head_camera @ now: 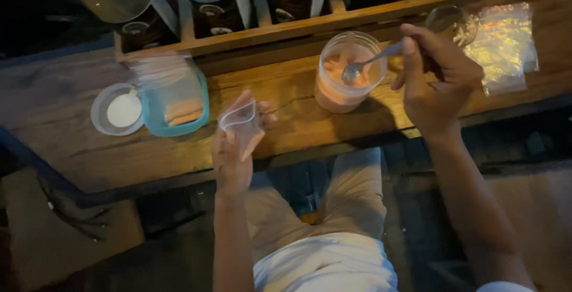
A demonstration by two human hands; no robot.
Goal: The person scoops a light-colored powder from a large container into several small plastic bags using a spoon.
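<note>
Your table lies under both hands. The jar of pink powder stands just left of your right hand. Your left hand is closed around a small clear bag, mouth open and facing up; it looks empty. Your right hand is closed on a spoon. The spoon runs long from your fingers down-left, bowl over the powder. Filling looks not yet done.
</note>
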